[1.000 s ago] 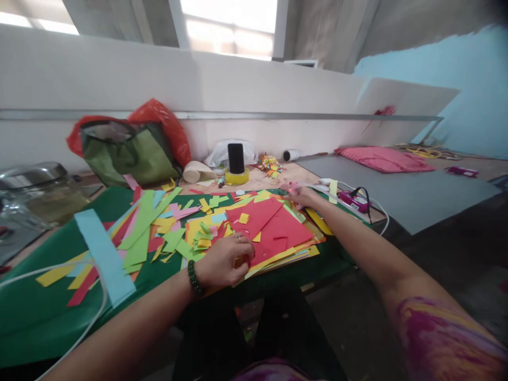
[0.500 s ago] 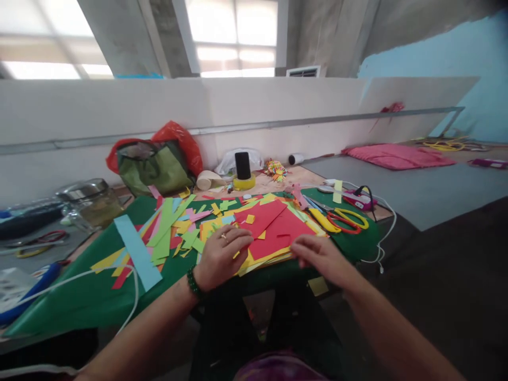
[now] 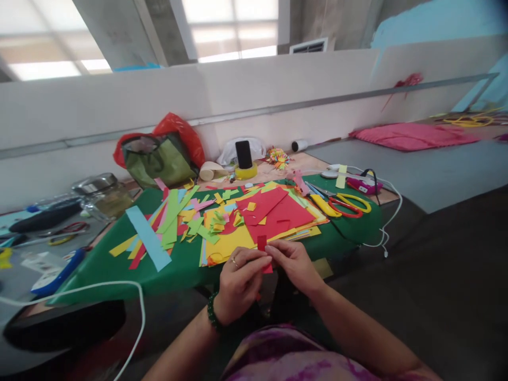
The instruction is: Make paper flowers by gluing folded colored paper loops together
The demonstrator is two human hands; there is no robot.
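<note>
A small red paper strip (image 3: 262, 242) is pinched between both hands at the table's front edge. My left hand (image 3: 243, 275), with a ring and a dark green bead bracelet, is closed on its left side. My right hand (image 3: 292, 262) grips it from the right with thumb and fingers. Just beyond lie red paper sheets (image 3: 291, 214) on a stack of yellow and orange paper (image 3: 234, 245). Cut strips, among them a long light blue strip (image 3: 148, 238) and green ones (image 3: 172, 217), are scattered to the left.
Red-and-yellow scissors (image 3: 345, 206) and a pink glue gun (image 3: 298, 181) lie right of the stack. A phone (image 3: 243, 153) stands on a yellow roll (image 3: 246, 171) behind. A glass jar (image 3: 105, 194) and a white cable (image 3: 141, 296) are at left.
Both hands have drawn together and nearer to my body, and now hold a red strip between them. The view has shifted and tilted slightly.
</note>
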